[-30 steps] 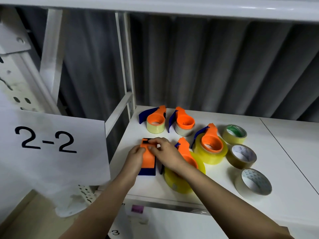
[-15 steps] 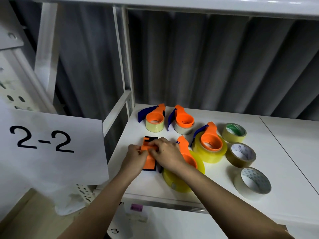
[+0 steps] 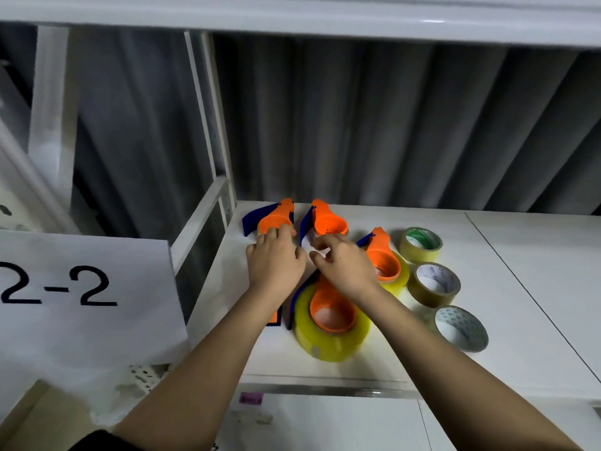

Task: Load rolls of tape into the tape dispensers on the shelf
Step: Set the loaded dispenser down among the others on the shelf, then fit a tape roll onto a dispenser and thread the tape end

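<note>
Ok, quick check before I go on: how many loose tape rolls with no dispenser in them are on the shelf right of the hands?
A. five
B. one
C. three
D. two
C: three rolls lie flat with open cores in a line along the right, the green-cored roll at the back, the brown roll in the middle, and the pale roll nearest the front edge.

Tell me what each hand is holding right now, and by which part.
It cannot be told for certain. The left hand rests with curled fingers on the back-left dispenser; the right hand seems to pinch something small and pale.
</note>
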Action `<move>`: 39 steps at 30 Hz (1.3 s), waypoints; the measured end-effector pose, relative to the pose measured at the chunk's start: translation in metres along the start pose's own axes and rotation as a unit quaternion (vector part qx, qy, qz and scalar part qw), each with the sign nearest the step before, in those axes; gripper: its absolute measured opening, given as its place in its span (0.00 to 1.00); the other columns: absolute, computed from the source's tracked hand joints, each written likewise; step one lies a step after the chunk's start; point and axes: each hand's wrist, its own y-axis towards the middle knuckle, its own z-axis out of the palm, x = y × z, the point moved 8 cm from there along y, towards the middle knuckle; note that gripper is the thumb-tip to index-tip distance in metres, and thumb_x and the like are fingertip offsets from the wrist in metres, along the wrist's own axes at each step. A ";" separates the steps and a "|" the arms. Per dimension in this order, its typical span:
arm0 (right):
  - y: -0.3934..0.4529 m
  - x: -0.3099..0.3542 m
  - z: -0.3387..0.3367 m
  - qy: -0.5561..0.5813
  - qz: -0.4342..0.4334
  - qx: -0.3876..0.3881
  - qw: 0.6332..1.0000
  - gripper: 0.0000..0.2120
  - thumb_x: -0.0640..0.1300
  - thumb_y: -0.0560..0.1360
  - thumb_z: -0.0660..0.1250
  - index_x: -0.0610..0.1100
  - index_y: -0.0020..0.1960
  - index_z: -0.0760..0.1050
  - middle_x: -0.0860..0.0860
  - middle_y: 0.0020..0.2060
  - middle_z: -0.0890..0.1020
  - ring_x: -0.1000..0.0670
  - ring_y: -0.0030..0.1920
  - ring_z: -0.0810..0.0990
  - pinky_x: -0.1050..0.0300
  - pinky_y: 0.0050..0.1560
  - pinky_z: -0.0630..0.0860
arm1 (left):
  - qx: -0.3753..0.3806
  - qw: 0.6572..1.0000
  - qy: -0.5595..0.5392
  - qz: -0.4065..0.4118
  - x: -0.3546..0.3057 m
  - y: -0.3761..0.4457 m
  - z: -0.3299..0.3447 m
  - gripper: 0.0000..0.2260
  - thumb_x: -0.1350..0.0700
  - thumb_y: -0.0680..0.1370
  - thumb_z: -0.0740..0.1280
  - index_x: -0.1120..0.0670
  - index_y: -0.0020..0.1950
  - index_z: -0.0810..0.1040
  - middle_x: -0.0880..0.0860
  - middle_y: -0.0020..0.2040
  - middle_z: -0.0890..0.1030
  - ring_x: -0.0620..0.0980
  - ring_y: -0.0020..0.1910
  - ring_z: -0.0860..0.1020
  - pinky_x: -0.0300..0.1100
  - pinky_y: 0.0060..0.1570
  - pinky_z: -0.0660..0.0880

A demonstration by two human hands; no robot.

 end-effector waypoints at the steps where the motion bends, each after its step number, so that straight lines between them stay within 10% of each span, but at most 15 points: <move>1: 0.001 -0.010 -0.007 -0.010 0.008 -0.005 1.000 0.14 0.50 0.78 0.62 0.47 0.61 0.76 0.47 0.59 0.78 0.44 0.57 0.78 0.48 0.53 0.75 | 0.012 1.000 0.011 0.005 -0.008 0.004 0.005 0.15 0.50 0.79 0.61 0.52 0.64 0.71 0.52 0.62 0.76 0.54 0.62 0.72 0.49 0.58 0.68; 39: -0.050 -0.369 -0.202 -0.275 0.147 0.004 0.950 0.17 0.51 0.80 0.57 0.46 0.64 0.73 0.47 0.59 0.77 0.44 0.57 0.77 0.52 0.55 0.71 | 0.118 0.944 0.190 0.244 -0.384 0.022 0.177 0.16 0.50 0.79 0.58 0.56 0.63 0.69 0.56 0.61 0.75 0.57 0.59 0.74 0.47 0.55 0.66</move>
